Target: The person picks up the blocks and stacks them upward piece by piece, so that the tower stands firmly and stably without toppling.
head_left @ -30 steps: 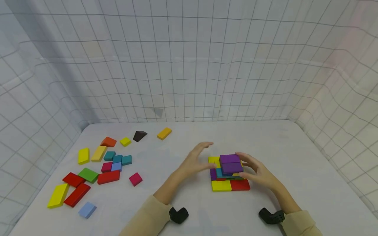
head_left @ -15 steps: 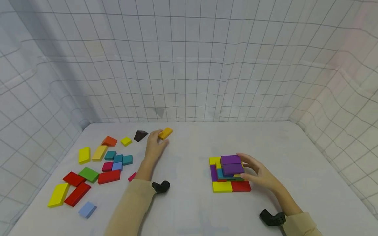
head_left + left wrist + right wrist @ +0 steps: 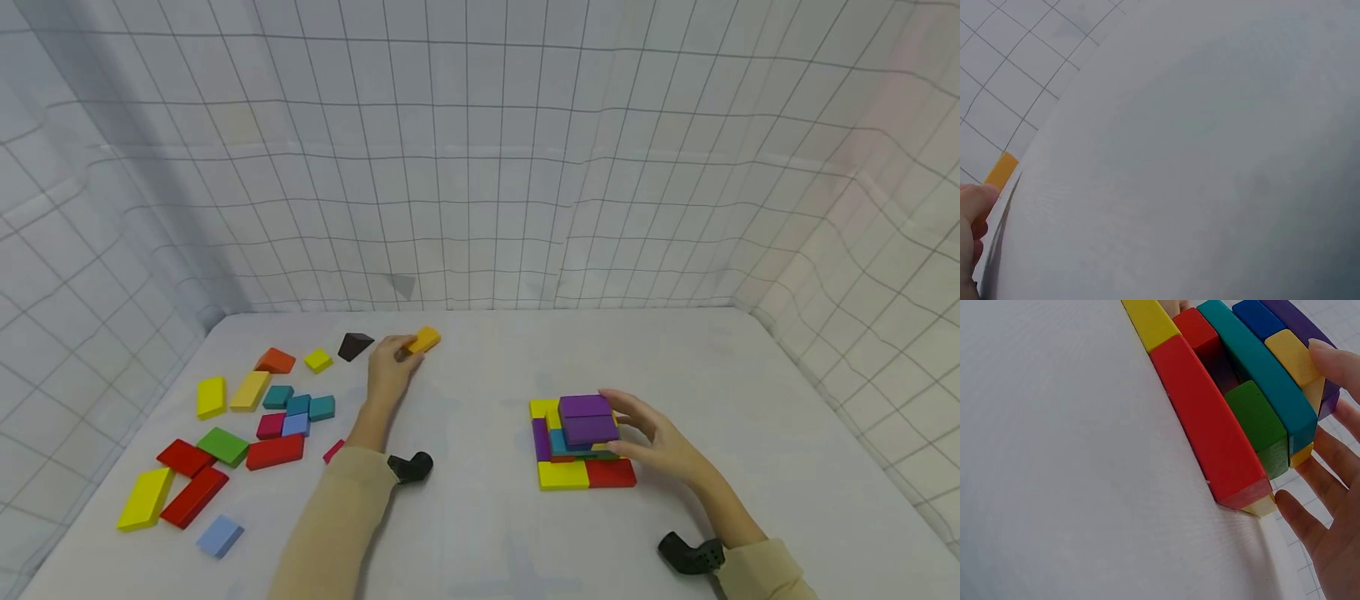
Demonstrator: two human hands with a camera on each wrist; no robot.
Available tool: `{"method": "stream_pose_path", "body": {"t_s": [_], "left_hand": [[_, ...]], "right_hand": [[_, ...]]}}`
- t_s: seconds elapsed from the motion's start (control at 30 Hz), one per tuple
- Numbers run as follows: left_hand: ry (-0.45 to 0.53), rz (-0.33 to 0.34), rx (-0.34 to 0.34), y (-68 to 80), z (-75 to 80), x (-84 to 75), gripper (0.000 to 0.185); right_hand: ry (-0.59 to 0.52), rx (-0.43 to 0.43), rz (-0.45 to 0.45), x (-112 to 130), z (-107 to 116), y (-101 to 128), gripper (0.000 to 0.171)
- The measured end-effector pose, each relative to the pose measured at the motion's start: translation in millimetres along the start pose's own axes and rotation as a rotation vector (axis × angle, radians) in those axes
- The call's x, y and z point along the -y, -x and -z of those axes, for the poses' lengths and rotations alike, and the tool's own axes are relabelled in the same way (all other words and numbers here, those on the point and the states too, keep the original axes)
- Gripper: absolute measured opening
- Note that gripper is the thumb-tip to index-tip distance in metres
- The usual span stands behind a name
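My left hand [image 3: 392,367] pinches an orange-yellow block [image 3: 425,338] between thumb and fingers, toward the back of the table. The left wrist view shows the same block [image 3: 1001,171] tilted, sticking out past the thumb. A layered stack of colored blocks stands right of center, with purple blocks [image 3: 589,430] on top and yellow and red blocks [image 3: 611,473] at its front base. My right hand [image 3: 660,442] rests along the right side of the stack, fingers spread. In the right wrist view its thumb touches a pale yellow block [image 3: 1294,357] above the teal block [image 3: 1266,375].
Loose blocks lie scattered on the left of the white table [image 3: 480,517], among them a green block [image 3: 223,447], a red block [image 3: 275,452] and a light blue block [image 3: 221,536]. A dark wedge [image 3: 354,346] lies near the left hand. Gridded white cloth [image 3: 480,167] encloses the table.
My left hand has moved from beside the stack to the back left and taken hold of the orange-yellow block, which has shifted slightly. The right hand has stayed at the stack.
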State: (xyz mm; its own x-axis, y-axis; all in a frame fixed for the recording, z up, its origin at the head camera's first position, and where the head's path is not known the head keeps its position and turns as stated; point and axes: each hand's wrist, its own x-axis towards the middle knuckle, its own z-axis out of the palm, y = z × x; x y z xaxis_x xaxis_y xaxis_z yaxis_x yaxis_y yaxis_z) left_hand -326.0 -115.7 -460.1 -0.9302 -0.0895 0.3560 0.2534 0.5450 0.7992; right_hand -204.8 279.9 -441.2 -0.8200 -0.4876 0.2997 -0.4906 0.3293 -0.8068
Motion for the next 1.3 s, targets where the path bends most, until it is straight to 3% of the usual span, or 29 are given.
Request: {"method": "stream_pose_path", "body": {"t_s": [0.13, 0.27, 0.47, 0.6, 0.87, 1.3], "left_hand": [[0.141, -0.106, 0.013, 5.1, -6.5, -15.7, 0.030], [0.212, -0.241, 0.074, 14.2, -21.9, -47.7, 0.027], [0.267, -0.449, 0.231, 41.5, -52.1, -99.1, 0.027], [0.300, -0.525, 0.336, 59.5, -68.3, -121.3, 0.027], [0.284, -0.554, 0.407, 76.4, -84.3, -137.7, 0.025], [0.249, -0.489, 0.484, 81.8, -85.7, -141.2, 0.026]], "right_hand": [[-0.004, 0.002, 0.002, 0.3, -0.1, 0.0, 0.064], [-0.002, 0.000, 0.004, 0.2, -0.2, -0.2, 0.064], [0.002, 0.002, -0.011, 0.1, -0.2, -0.6, 0.064], [-0.007, 0.006, -0.008, -0.5, 0.3, -0.9, 0.064], [-0.021, 0.007, -0.014, -0.7, 1.0, -0.1, 0.068], [-0.023, 0.001, -0.024, 1.8, 1.9, -1.1, 0.075]]}}
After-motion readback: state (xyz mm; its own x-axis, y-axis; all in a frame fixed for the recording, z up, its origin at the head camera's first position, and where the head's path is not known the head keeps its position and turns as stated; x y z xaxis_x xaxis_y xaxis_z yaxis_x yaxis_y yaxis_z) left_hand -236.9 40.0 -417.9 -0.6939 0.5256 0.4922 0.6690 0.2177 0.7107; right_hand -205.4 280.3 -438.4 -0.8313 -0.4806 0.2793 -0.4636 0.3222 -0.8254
